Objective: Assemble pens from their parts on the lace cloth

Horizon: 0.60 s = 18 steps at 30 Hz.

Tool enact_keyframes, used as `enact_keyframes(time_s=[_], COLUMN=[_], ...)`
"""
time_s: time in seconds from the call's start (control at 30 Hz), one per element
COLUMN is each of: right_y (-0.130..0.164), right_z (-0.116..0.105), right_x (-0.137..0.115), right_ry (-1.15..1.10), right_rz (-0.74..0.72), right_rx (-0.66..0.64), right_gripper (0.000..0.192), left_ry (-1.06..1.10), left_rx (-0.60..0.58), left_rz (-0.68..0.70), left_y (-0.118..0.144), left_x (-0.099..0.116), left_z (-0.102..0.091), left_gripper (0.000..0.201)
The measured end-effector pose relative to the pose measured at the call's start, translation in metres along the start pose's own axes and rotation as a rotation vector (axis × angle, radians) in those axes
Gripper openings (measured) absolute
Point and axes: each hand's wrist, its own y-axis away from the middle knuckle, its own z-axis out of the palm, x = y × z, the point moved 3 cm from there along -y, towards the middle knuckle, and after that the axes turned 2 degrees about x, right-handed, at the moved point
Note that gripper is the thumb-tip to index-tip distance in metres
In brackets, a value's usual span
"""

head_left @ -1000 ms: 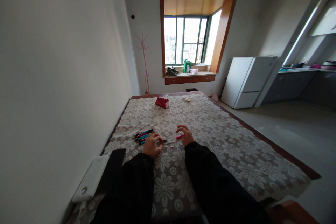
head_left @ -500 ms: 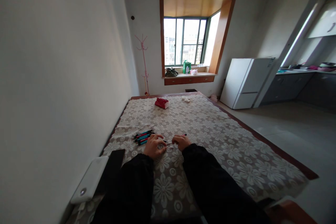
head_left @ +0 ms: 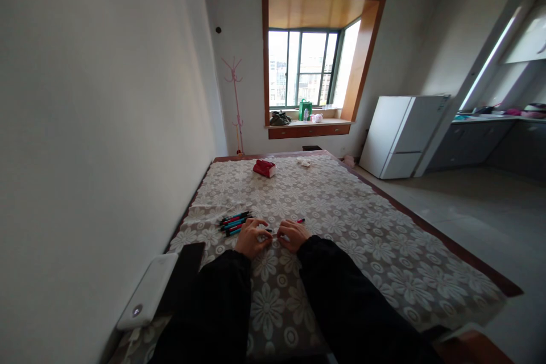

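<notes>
Along the near left edge of the brown-rimmed tabletop (head_left: 507, 286), hard by the pale plain wall (head_left: 106, 153), lay a white, round-cornered device (head_left: 147, 291) with a flat black slab (head_left: 181, 273) right beside it: that was the tight side! Farther in, two bare hands almost met. The left hand (head_left: 251, 238) had thumb and forefinger bent into a ring, tips close together; facing it, the right hand (head_left: 293, 234) kept a tight curl, fingers bunched. Was either pinching the small pale sliver (head_left: 274, 234) between them? Too small to tell. Out past the right knuckles poked a slim pink-and-dark pen (head_left: 301, 220), the grip on it hidden.

Just beyond the left hand, a loose bundle of slim black, blue and red pens (head_left: 234, 222) lay side by side. Light and stiff, by the look of them, smooth enough to slip or roll, hardly fragile; mid-barrel looked the surest hold, from above, with thumb and forefinger.

And the room? Plenty to the right, where the grey-and-white flowered cloth (head_left: 405, 278) ran out to a slanting brown edge. Straight ahead it stretched too, up to a glossy red packet (head_left: 264, 168) and some crumpled white scraps (head_left: 303, 163), both well apart from the hands and near the far edge.
</notes>
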Motion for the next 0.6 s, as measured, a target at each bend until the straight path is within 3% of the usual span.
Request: enact_keyframes(time_s=[0.23, 0.6], right_y=[-0.001, -0.001], right_z=[0.000, 0.002], right_x=[0.001, 0.010], right_ry=[-0.068, -0.216], right_rz=[-0.009, 0.153], right_rx=[0.009, 0.083], right_gripper=[0.010, 0.009], left_ry=[0.011, 0.057], left_rx=[0.017, 0.105], left_rz=[-0.005, 0.015], left_y=[0.000, -0.001], left_x=[-0.002, 0.000], left_z=[0.000, -0.002], left_gripper=[0.009, 0.013])
